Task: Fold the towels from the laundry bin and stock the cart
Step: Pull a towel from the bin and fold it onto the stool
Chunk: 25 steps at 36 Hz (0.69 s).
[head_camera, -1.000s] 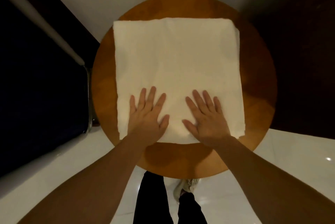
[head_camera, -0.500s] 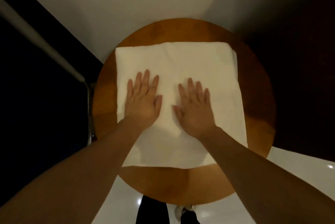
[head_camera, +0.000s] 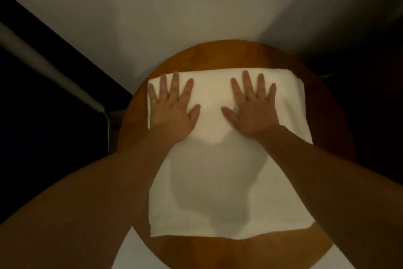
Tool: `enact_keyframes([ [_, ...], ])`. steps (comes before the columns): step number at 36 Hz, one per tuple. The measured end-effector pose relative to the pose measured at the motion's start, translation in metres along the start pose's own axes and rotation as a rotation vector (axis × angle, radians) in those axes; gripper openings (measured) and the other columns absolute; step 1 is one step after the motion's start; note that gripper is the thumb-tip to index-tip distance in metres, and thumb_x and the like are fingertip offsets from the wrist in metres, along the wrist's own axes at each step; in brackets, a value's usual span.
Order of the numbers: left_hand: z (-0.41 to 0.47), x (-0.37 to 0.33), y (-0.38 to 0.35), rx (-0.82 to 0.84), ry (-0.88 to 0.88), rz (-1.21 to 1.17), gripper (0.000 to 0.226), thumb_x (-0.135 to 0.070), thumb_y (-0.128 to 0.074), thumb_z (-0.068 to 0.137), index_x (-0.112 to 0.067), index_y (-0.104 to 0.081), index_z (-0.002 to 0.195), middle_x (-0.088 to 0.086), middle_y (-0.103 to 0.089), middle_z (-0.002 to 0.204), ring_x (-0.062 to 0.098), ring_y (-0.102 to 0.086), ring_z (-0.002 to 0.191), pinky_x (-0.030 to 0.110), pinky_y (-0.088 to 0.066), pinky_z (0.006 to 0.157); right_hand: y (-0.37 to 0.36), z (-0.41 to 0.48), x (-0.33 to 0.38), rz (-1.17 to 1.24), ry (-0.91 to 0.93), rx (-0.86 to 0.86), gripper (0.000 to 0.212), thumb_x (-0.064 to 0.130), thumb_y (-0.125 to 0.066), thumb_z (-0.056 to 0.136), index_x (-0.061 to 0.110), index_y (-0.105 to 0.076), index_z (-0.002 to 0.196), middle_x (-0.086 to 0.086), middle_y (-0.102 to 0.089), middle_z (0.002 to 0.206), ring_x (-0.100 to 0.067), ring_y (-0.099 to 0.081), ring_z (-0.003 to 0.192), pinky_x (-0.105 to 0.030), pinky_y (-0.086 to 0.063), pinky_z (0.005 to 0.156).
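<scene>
I'm pressing my left hand (head_camera: 172,109) and right hand (head_camera: 254,107), palms flat and gripping nothing, smoothing the towel (head_camera: 218,181) on the bench (head_camera: 218,251); next comes another fold.

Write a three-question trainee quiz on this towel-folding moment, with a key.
1. True or false: both hands lie flat, fingers spread, on the towel.
2. The table under it is: A) round wood B) square glass C) metal cart.
3. Which towel edge are the fingertips nearest, far or near?

Key:
1. True: left hand, right hand.
2. A.
3. Far.
</scene>
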<state>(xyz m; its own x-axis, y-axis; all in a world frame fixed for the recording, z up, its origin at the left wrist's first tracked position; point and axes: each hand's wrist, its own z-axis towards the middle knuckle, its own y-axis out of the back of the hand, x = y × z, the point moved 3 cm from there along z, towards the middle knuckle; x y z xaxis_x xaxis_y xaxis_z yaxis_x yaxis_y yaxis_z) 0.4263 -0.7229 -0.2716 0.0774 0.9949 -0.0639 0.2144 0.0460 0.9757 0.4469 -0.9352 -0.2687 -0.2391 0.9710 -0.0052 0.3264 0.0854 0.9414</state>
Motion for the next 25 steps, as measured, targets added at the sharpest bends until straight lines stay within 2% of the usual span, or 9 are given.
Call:
enact_keyframes([
  [2,0.006,0.004,-0.004,-0.003,-0.006,-0.029,0.070,-0.061,-0.014,0.092,-0.031,-0.001,0.154,0.007,0.004,0.163,0.034,0.009,0.148,0.057,0.006,0.117,0.001,0.014,-0.014,0.006,0.001,-0.010,0.079,0.073,-0.014,0.088,0.029,0.001,0.153,-0.005,0.002,0.162,-0.041,0.005,0.145,-0.061,0.000,0.115],
  [7,0.019,0.008,-0.008,0.005,0.001,-0.077,0.074,-0.063,-0.018,0.091,-0.029,-0.002,0.154,0.009,0.004,0.162,0.032,0.009,0.148,0.053,0.005,0.118,0.001,0.028,-0.064,0.067,-0.161,-0.050,0.080,0.075,-0.013,0.087,0.027,-0.009,0.152,-0.007,-0.006,0.161,-0.041,-0.001,0.145,-0.057,-0.003,0.116],
  [12,0.021,0.012,-0.009,-0.004,-0.014,-0.094,0.073,-0.059,-0.023,0.093,-0.023,-0.008,0.155,0.012,-0.001,0.162,0.032,0.003,0.149,0.053,0.005,0.119,-0.003,0.012,-0.064,0.070,-0.259,-0.039,0.081,0.066,-0.013,0.091,0.015,-0.004,0.153,-0.019,-0.003,0.159,-0.045,-0.003,0.144,-0.058,-0.005,0.116],
  [16,-0.037,-0.004,-0.013,-0.010,-0.089,-0.164,0.069,-0.054,-0.027,0.095,-0.016,-0.024,0.152,0.017,-0.018,0.159,0.036,-0.015,0.146,0.054,-0.003,0.118,-0.020,-0.049,-0.029,0.117,-0.172,0.086,0.081,0.066,-0.008,0.091,0.016,0.007,0.152,-0.021,0.008,0.158,-0.042,0.008,0.145,-0.056,0.000,0.117],
  [20,-0.138,-0.032,-0.032,0.155,-0.216,-0.171,0.079,-0.067,-0.034,0.088,-0.021,-0.026,0.151,0.016,-0.016,0.159,0.038,-0.011,0.146,0.064,-0.007,0.113,-0.041,-0.130,-0.003,0.163,-0.112,0.225,0.090,0.079,-0.005,0.082,0.024,0.025,0.147,-0.012,0.034,0.153,-0.034,0.030,0.140,-0.055,0.011,0.115],
  [22,-0.179,-0.039,-0.040,0.228,-0.284,-0.162,0.089,-0.077,-0.034,0.082,-0.020,-0.029,0.150,0.016,-0.021,0.158,0.039,-0.012,0.146,0.068,-0.011,0.110,-0.046,-0.168,0.006,0.174,-0.051,0.256,0.098,0.086,-0.009,0.078,0.025,0.025,0.147,-0.013,0.033,0.153,-0.036,0.029,0.141,-0.054,0.014,0.114],
  [25,-0.208,-0.036,-0.043,0.289,-0.338,-0.123,0.089,-0.082,-0.027,0.082,-0.024,-0.031,0.150,0.015,-0.025,0.156,0.037,-0.008,0.147,0.069,-0.014,0.108,-0.054,-0.208,0.010,0.155,0.065,0.299,0.108,0.088,-0.028,0.077,0.020,0.009,0.153,-0.018,0.015,0.158,-0.042,0.011,0.145,-0.058,0.000,0.115],
])
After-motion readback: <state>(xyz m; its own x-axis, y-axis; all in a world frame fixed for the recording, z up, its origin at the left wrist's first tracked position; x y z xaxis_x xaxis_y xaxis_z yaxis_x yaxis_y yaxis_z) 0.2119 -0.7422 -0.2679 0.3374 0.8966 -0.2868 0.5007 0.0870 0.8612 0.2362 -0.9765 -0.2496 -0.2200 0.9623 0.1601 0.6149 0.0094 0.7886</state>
